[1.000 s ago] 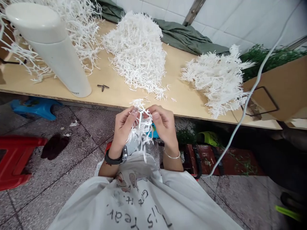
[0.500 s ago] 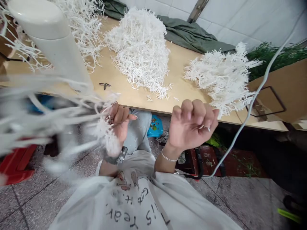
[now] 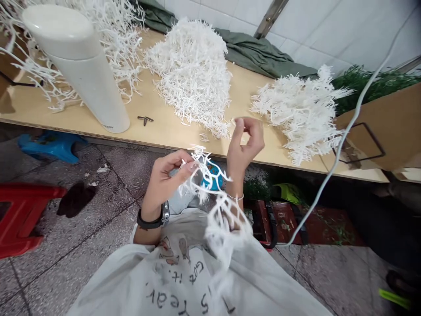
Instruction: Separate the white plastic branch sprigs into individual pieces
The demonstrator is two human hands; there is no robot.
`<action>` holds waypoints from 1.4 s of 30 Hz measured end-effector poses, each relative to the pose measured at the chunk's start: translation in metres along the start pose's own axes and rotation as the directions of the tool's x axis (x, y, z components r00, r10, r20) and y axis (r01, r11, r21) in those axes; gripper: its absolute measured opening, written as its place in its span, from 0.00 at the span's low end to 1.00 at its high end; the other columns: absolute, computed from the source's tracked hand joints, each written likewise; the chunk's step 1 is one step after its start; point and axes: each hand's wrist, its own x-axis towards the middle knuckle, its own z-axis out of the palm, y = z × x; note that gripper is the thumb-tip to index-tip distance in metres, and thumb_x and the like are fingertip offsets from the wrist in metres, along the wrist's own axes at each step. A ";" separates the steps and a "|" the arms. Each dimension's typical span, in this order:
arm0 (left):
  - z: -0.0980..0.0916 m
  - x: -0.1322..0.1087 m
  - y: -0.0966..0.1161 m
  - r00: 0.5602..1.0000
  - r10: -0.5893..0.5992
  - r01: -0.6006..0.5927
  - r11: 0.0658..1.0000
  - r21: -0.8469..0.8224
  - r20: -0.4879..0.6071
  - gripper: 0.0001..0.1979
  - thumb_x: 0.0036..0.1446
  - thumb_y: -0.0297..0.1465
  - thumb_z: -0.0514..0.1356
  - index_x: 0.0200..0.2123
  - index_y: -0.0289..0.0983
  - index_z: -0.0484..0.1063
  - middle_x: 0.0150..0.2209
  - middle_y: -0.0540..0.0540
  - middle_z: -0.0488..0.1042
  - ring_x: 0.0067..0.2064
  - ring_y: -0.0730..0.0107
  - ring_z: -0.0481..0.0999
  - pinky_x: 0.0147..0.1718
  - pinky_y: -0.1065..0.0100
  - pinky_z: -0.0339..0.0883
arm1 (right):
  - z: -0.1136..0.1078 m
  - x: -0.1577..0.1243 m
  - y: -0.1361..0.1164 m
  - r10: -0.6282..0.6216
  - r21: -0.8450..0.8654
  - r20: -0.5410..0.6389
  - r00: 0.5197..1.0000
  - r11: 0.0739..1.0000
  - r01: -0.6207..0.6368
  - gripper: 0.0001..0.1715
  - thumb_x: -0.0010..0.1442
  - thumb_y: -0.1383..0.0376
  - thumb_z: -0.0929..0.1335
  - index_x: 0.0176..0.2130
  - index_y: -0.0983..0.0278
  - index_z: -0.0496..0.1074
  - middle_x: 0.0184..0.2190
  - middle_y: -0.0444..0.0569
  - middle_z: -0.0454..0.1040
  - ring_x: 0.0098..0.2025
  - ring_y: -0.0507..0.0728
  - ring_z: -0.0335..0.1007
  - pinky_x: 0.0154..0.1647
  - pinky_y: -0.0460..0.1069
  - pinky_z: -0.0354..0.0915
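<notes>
Now the left hand (image 3: 162, 177) pinches a white plastic sprig (image 3: 205, 175) that hangs down toward the lap. Right hand (image 3: 245, 142) is up, empty and loosely curled, near the counter (image 3: 171, 127) edge.

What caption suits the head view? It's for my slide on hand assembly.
Left hand pinches a white plastic sprig; right hand lifts, pinching, over the wooden table.

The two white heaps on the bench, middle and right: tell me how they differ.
The middle heap is a tall, dense dome; the right heap is lower, looser and more spread out. The middle heap sits nearer the white flask; the right heap lies beside the cardboard box. Both are white branching plastic sprigs on the wooden bench.
</notes>
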 end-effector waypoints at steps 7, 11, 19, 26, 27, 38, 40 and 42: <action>-0.001 0.002 0.004 0.997 0.073 -0.072 0.963 0.260 0.006 0.10 0.54 0.33 0.65 0.26 0.37 0.69 0.23 0.53 0.69 0.26 0.77 0.66 0.27 0.73 0.61 | -0.014 -0.008 -0.034 0.111 0.364 0.240 0.964 0.911 -0.196 0.29 0.68 0.52 0.53 0.29 0.62 0.72 0.20 0.43 0.68 0.25 0.51 0.66 0.37 0.51 0.65; -0.006 0.003 0.008 0.987 -0.002 -0.043 0.959 0.279 0.159 0.09 0.58 0.33 0.62 0.27 0.36 0.69 0.22 0.54 0.68 0.24 0.79 0.63 0.24 0.75 0.57 | -0.030 -0.019 -0.045 -0.171 0.434 0.705 0.688 0.872 -0.228 0.25 0.61 0.46 0.62 0.45 0.60 0.72 0.41 0.50 0.75 0.45 0.56 0.71 0.47 0.53 0.66; -0.005 -0.002 0.009 0.986 0.004 -0.094 0.844 0.529 0.169 0.20 0.66 0.34 0.52 0.20 0.35 0.64 0.16 0.54 0.64 0.19 0.81 0.64 0.22 0.74 0.55 | -0.045 -0.042 -0.054 0.032 0.237 0.733 0.680 0.924 -0.299 0.08 0.60 0.62 0.68 0.30 0.62 0.68 0.26 0.40 0.66 0.30 0.48 0.61 0.35 0.46 0.59; 0.002 0.003 -0.001 0.943 0.216 -0.330 0.691 0.644 0.252 0.21 0.65 0.34 0.52 0.19 0.36 0.59 0.16 0.54 0.58 0.18 0.79 0.57 0.20 0.71 0.48 | -0.049 -0.049 -0.058 0.199 0.233 0.709 0.676 0.839 -0.492 0.19 0.62 0.56 0.65 0.25 0.63 0.62 0.21 0.39 0.56 0.25 0.47 0.50 0.28 0.45 0.53; 0.002 0.004 -0.001 0.936 0.217 -0.346 0.697 0.628 0.275 0.20 0.64 0.36 0.54 0.20 0.36 0.58 0.17 0.55 0.58 0.19 0.79 0.56 0.21 0.71 0.48 | -0.048 -0.050 -0.058 0.210 0.249 0.691 0.692 0.830 -0.500 0.19 0.62 0.55 0.65 0.25 0.63 0.61 0.21 0.38 0.55 0.25 0.47 0.49 0.27 0.45 0.52; 0.004 0.008 -0.007 0.898 0.201 -0.376 0.814 0.443 0.392 0.16 0.64 0.31 0.53 0.22 0.37 0.56 0.20 0.54 0.54 0.21 0.78 0.56 0.22 0.72 0.50 | -0.053 -0.060 -0.058 0.254 0.347 0.702 0.665 0.694 -0.631 0.20 0.56 0.50 0.68 0.27 0.62 0.64 0.22 0.40 0.59 0.24 0.48 0.52 0.25 0.45 0.53; 0.005 0.009 -0.009 0.896 0.209 -0.370 0.840 0.397 0.393 0.16 0.64 0.30 0.53 0.22 0.37 0.57 0.19 0.54 0.54 0.20 0.79 0.56 0.22 0.73 0.49 | -0.054 -0.061 -0.061 0.214 0.334 0.715 0.666 0.731 -0.594 0.19 0.55 0.51 0.70 0.26 0.62 0.65 0.22 0.40 0.60 0.24 0.48 0.53 0.25 0.45 0.53; 0.005 0.009 -0.011 0.898 0.229 -0.378 0.838 0.392 0.377 0.17 0.64 0.30 0.53 0.21 0.36 0.58 0.18 0.54 0.55 0.19 0.80 0.56 0.21 0.73 0.48 | -0.055 -0.062 -0.064 0.213 0.306 0.714 0.666 0.761 -0.572 0.19 0.57 0.54 0.69 0.24 0.63 0.65 0.20 0.39 0.60 0.23 0.47 0.52 0.24 0.45 0.52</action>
